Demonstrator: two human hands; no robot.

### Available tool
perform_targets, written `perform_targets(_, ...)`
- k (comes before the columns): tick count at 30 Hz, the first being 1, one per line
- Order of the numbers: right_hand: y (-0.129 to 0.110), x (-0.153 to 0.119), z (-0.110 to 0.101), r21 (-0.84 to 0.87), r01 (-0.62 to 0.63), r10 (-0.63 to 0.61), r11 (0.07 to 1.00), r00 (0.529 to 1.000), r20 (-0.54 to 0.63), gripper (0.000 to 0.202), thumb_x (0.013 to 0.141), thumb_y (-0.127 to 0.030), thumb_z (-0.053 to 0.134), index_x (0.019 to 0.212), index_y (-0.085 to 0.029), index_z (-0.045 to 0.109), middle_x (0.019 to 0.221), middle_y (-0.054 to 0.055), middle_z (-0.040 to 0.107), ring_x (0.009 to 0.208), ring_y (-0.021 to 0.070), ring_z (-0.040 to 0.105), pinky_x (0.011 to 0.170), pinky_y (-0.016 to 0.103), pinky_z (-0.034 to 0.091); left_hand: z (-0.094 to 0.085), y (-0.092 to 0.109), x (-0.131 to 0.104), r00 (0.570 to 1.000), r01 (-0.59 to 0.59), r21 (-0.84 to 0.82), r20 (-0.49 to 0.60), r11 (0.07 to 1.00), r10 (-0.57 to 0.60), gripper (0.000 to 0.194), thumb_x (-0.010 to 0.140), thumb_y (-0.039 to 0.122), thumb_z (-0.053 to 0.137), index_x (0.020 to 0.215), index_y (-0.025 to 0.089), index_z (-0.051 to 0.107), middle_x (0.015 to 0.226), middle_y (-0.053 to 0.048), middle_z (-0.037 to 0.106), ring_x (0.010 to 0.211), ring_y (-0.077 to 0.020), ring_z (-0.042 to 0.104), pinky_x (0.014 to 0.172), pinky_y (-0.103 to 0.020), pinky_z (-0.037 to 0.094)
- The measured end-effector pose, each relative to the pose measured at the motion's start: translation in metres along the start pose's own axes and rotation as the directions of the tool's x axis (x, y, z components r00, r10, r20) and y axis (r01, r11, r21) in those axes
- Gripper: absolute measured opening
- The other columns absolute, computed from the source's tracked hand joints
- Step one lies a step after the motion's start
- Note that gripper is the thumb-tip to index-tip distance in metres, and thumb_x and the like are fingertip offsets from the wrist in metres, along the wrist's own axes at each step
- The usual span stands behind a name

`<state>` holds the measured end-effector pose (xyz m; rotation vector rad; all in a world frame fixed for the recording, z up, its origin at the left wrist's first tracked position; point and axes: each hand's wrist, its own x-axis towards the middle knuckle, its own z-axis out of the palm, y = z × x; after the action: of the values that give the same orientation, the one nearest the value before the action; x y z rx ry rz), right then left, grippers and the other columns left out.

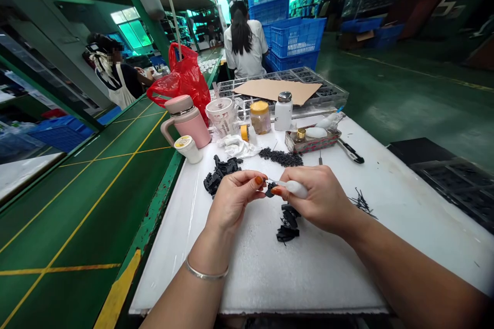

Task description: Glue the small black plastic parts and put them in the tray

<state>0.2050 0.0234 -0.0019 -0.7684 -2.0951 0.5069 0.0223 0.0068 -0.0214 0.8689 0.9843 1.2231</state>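
Note:
My left hand (230,200) pinches a small black part (270,190) between thumb and fingertips, above the white tabletop. A small white squeeze bottle (297,188) with a thin tip lies in my right hand (328,200), its fingers closed around it. The tip points at the black part; whether they touch, I cannot tell. Below the hands lie several curved black pieces (288,226). A heap of similar black parts (221,170) is beyond my left hand, and a spread of tiny black pieces (281,157) lies farther back. Thin black strips (363,203) rest right of my right wrist.
At the back stand a pink mug (193,126), a plastic cup (223,115), a yellow-lidded jar (260,118) and a white bottle (283,113). A small tray (314,141) and a cutter knife (351,151) are to the right. A green conveyor (96,200) runs along the left.

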Motion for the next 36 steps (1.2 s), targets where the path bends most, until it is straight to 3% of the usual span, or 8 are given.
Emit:
perform_targets(9,-0.0004,-0.0003,-0.0002,-0.065,0.044,-0.044,0.997,0.999,-0.002,0.013,0.080,-0.017,0.064,0.067,-0.015,0.062,0.058,-0.003,0.059,0.049,0.0061,0.047,0.051,0.019,0.032,-0.0012,-0.0017,-0.0009,1.000,-0.021,0.110,0.003,0.994,0.020,0.019,0.070,0.031,0.079,0.077,0.015,0.072,0.075,-0.004,0.066,0.070,-0.0138,0.063,0.068,-0.024,0.053)
perform_targets(36,0.0013,0.0000,-0.0001,-0.106,0.042,-0.037,0.993,0.998,0.047,0.011,0.076,-0.012,0.063,0.067,-0.016,0.059,0.058,-0.003,0.059,0.051,0.0082,0.049,0.051,0.020,0.032,-0.0021,0.0007,-0.0007,0.999,-0.032,0.151,0.014,0.988,0.030,0.020,0.070,0.034,0.079,0.073,0.015,0.071,0.073,-0.003,0.065,0.065,-0.0116,0.059,0.065,-0.023,0.049)
